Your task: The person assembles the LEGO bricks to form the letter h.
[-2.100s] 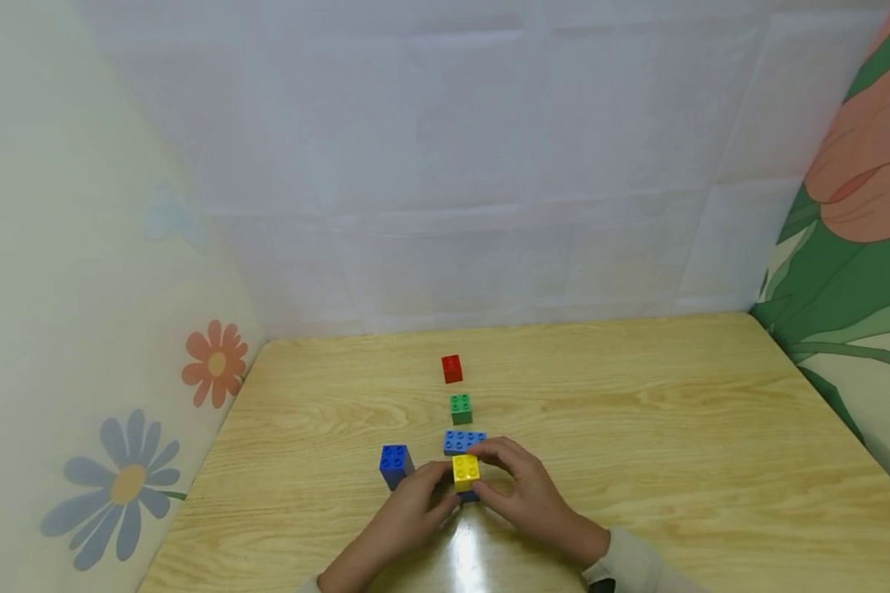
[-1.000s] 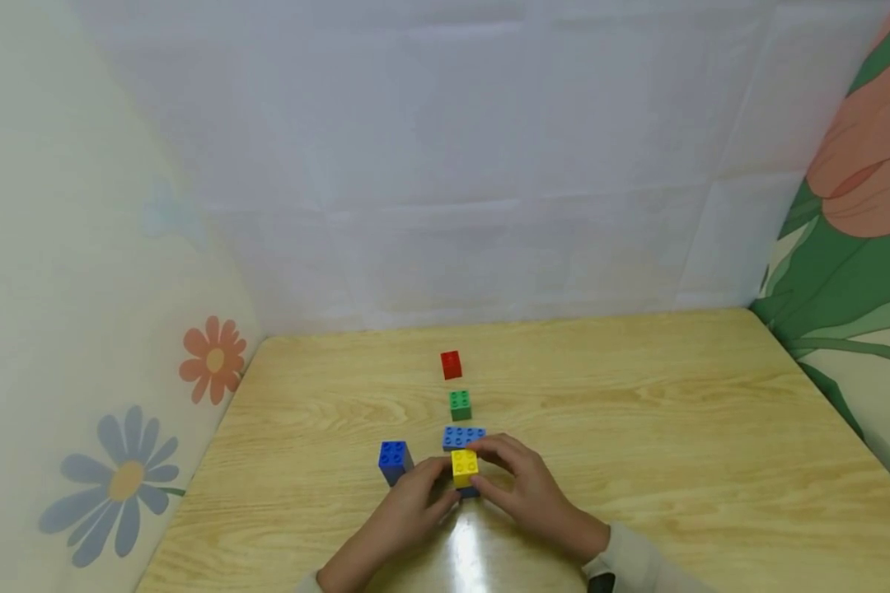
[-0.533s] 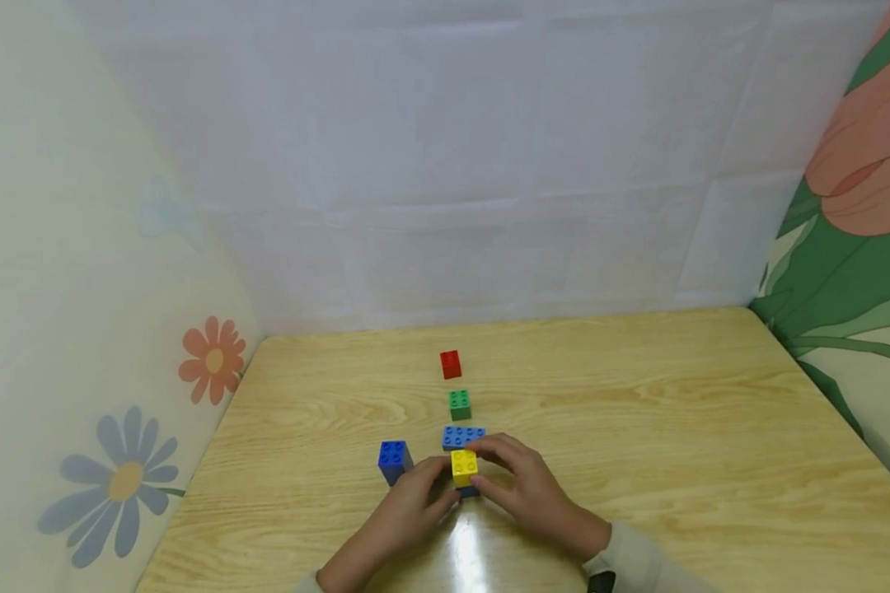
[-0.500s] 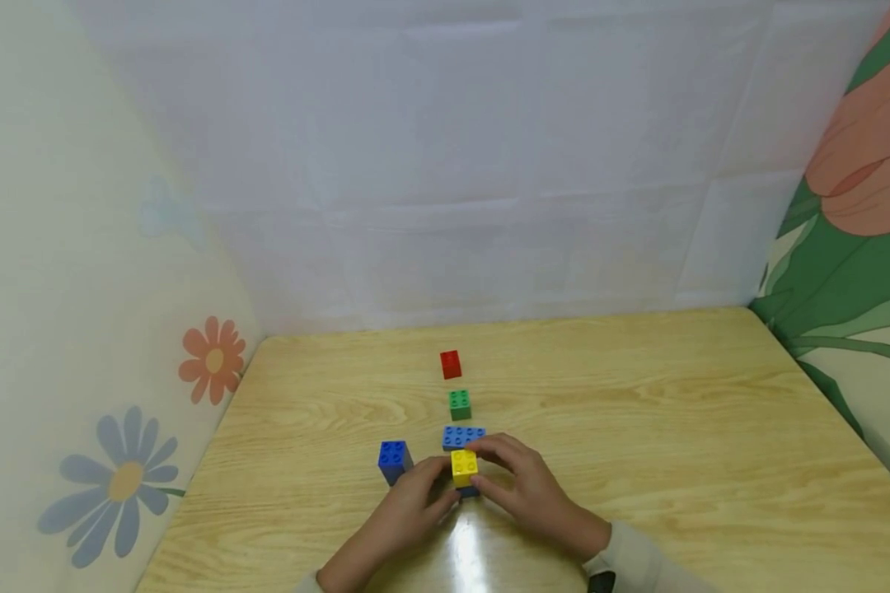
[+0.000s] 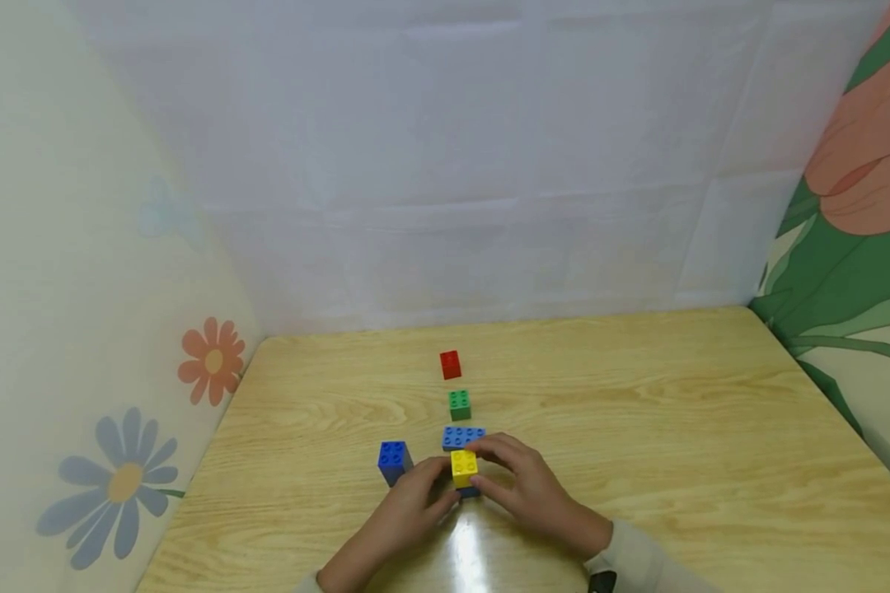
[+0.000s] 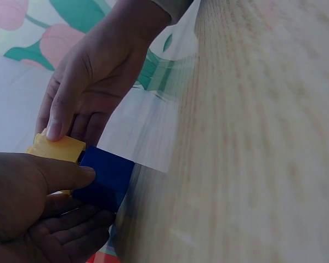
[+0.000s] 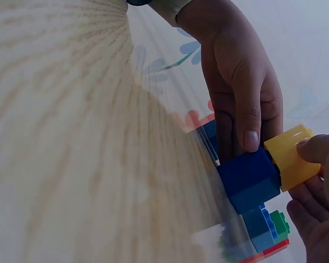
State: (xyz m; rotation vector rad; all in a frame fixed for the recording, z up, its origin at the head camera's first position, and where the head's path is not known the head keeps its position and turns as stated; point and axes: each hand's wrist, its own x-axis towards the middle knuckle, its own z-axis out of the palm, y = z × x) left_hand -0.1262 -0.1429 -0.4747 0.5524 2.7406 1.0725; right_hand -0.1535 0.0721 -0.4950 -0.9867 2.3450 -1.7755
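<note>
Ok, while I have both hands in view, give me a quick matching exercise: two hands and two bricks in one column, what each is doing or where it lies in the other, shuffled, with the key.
1. left hand
2. right hand
3. green brick
4. red brick

A. lying between the red brick and the light blue brick
B. pinching the yellow brick
C. lying farthest back on the table
D. gripping the dark blue brick under the yellow brick

Pairs: 1-D, 2-B, 3-A, 4-C
</note>
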